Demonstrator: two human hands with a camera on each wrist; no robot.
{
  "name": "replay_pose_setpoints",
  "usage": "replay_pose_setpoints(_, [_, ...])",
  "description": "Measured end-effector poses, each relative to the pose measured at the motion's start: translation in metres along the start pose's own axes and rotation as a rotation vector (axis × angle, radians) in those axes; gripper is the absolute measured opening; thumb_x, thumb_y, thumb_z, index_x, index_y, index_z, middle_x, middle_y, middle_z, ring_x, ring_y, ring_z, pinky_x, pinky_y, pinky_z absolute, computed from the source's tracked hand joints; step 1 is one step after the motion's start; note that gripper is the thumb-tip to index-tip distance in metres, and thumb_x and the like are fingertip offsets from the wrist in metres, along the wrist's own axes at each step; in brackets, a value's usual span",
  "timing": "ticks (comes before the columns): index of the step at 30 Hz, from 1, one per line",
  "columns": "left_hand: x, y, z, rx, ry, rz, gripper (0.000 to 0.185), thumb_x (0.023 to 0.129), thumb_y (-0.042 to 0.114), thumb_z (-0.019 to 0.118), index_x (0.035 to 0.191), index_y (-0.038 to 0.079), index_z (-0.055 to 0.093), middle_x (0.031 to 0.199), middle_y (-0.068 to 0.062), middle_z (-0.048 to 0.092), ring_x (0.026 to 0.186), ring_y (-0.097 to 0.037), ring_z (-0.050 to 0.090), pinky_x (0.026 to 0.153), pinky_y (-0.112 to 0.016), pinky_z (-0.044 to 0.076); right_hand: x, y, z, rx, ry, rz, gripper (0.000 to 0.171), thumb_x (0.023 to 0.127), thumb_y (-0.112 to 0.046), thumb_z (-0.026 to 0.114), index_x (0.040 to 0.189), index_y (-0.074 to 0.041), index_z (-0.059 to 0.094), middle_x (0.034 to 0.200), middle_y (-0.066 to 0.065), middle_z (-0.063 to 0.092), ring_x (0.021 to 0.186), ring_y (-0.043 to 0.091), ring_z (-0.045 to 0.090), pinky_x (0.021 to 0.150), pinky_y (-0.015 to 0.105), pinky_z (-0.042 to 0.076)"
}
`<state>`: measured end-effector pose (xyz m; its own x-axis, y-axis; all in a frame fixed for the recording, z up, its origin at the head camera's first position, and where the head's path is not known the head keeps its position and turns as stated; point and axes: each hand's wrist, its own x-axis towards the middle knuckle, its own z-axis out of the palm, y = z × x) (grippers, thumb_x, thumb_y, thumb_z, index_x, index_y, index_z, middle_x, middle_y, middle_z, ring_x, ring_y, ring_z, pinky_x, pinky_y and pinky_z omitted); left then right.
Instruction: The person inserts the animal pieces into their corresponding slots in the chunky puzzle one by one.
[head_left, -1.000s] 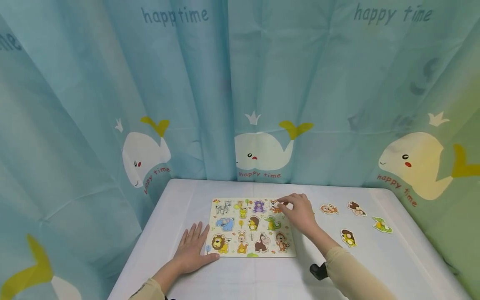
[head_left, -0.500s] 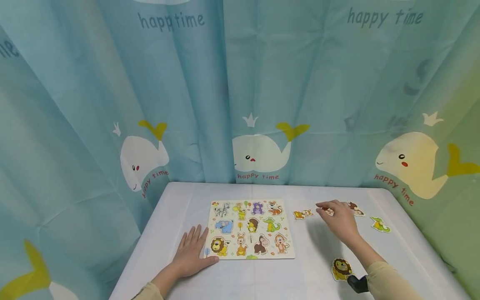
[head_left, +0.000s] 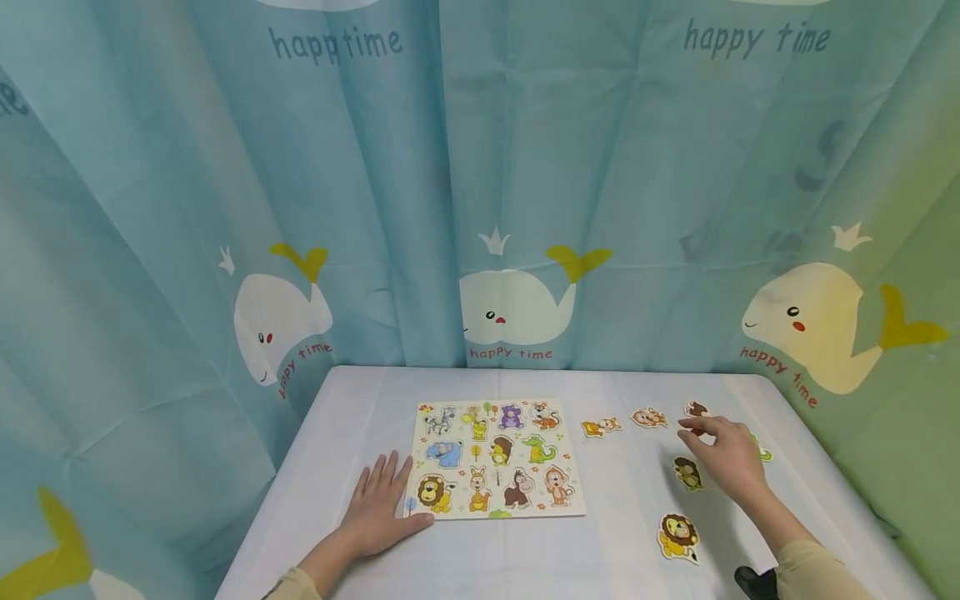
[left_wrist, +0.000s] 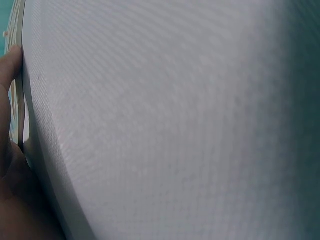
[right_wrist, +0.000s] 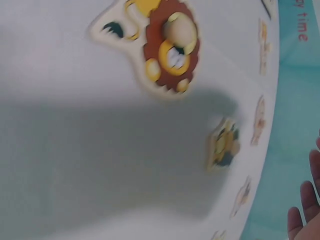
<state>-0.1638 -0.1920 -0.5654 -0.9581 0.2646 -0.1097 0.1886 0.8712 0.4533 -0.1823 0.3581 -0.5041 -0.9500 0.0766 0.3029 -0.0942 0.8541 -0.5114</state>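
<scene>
Right now the left hand (head_left: 377,512) is lying flat on the white desk (head_left: 525,558), fingers straight and spread, its fingertips and thumb touching the near left corner of the animal puzzle board (head_left: 495,457); it is holding nothing. In the left wrist view the thumb is pressing against the board's edge. The right hand (head_left: 726,457) is hovering low over the desk well to the right of the board, fingers loosely curled and reaching toward the brown animal piece (head_left: 696,409) at the far edge; whether it is pinching anything cannot be told, since the fingertips are hiding the spot. Loose pieces are lying around that hand: a green piece (head_left: 762,452) peeking out just behind it, a dark monkey piece (head_left: 687,472) just beside it on the left, a lion piece (head_left: 678,535) nearer the person, and a pink monkey piece (head_left: 648,417) and an orange tiger piece (head_left: 600,427) between hand and board. A whale-print curtain (head_left: 480,183) is hanging behind the desk.
</scene>
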Motion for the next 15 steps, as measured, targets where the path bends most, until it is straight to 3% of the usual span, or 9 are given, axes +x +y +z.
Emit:
replay_pose_setpoints(5, [0.0,-0.001,0.001,0.014,0.005,-0.002,0.109,0.085,0.073,0.064,0.162,0.004,0.027,0.168,-0.023,0.013,0.155,-0.043,0.003,0.123,-0.061,0.0,-0.005,0.013,0.0,0.013,-0.03,0.004,0.03,0.099,-0.023,0.069,0.116,0.0,0.074,0.1,0.014,0.07,0.093,0.035,0.056,0.07,0.041,0.038])
replay_pose_setpoints(15, [-0.001,0.003,-0.002,0.003,0.001,-0.005,0.109,0.086,0.071,0.065,0.162,0.004,0.027,0.168,-0.023,0.014,0.155,-0.043,0.003,0.123,-0.061,0.001,-0.012,0.028,-0.001,0.047,-0.081,-0.005,0.029,0.097,-0.02,0.072,0.116,0.002,0.074,0.102,0.013,0.072,0.099,0.036,0.064,0.075,0.042,0.053])
